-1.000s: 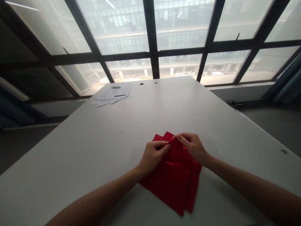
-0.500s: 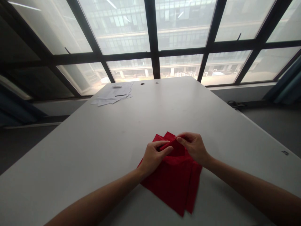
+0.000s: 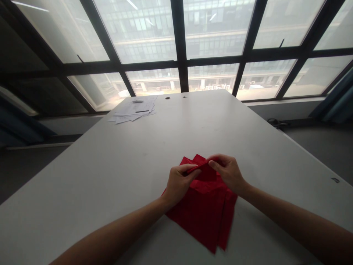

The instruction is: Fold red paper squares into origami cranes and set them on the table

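Observation:
A red cloth (image 3: 198, 217), folded in layers with pointed corners, lies on the white table (image 3: 132, 158) close in front of me. My left hand (image 3: 179, 182) pinches a raised, folded part of the cloth between thumb and fingers. At the other end of that fold, my right hand (image 3: 227, 171) grips the edge, thumb towards me and fingers behind. Between the two hands the fold stands up, slanting higher towards the right. The fingers behind the cloth are partly hidden.
Several white papers (image 3: 132, 110) are spread at the table's far left, with a dark thin object (image 3: 142, 111) on them. A small dark mark (image 3: 335, 180) sits near the right edge. Large windows (image 3: 212, 33) rise beyond the table.
My left thumb has drawn in closer to the fold and presses on it. The right hand and the rest of the cloth have hardly moved.

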`<state>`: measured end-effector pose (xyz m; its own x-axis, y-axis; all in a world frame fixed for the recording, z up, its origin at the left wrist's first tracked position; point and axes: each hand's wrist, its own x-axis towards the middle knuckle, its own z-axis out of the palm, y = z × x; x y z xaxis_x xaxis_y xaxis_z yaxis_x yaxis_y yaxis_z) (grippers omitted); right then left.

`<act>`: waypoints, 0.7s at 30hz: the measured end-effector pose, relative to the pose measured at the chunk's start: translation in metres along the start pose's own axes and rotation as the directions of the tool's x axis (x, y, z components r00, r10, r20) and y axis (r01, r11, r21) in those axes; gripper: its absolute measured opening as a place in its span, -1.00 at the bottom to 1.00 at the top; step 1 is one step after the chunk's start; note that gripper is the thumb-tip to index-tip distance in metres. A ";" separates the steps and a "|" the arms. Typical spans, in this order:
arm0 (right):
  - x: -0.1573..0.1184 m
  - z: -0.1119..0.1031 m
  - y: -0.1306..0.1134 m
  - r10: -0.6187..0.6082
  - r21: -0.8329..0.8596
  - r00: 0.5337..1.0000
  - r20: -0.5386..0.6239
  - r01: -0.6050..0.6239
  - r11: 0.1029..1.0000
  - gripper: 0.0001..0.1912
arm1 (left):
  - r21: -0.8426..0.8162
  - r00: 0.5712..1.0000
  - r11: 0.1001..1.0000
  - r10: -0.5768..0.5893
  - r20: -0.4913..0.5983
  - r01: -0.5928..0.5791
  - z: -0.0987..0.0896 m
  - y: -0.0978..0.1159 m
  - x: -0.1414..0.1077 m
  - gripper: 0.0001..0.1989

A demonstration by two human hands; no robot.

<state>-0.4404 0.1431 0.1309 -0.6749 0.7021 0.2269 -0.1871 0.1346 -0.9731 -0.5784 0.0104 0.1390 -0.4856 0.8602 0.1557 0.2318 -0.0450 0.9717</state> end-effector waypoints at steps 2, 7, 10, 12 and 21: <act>0.000 0.001 -0.001 0.042 0.047 0.997 0.071 -0.045 0.998 -0.72 | -0.002 1.000 1.000 0.005 0.001 -0.005 0.000 0.001 0.000 -0.83; -0.001 0.003 -0.003 0.037 0.066 0.988 0.153 -0.047 0.997 -0.79 | 0.005 1.000 1.000 0.012 0.009 -0.012 0.001 -0.001 -0.001 -0.83; -0.002 0.003 -0.002 0.057 0.067 0.990 0.130 -0.066 0.996 -0.78 | -0.024 0.998 1.000 -0.005 0.065 0.007 0.001 -0.002 0.000 -0.76; -0.002 0.003 -0.001 0.073 0.082 0.991 0.115 -0.083 0.993 -0.78 | -0.022 0.997 1.000 -0.007 0.081 0.008 0.000 -0.002 0.001 -0.74; -0.001 0.003 0.000 0.042 0.068 0.995 0.095 -0.048 0.997 -0.83 | -0.049 0.997 0.999 -0.014 0.076 0.018 0.000 -0.002 0.002 -0.70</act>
<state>-0.4416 0.1403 0.1302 -0.7466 0.6379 0.1888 -0.2023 0.0526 -0.9779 -0.5801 0.0115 0.1369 -0.4230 0.8970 0.1279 0.1819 -0.0542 0.9818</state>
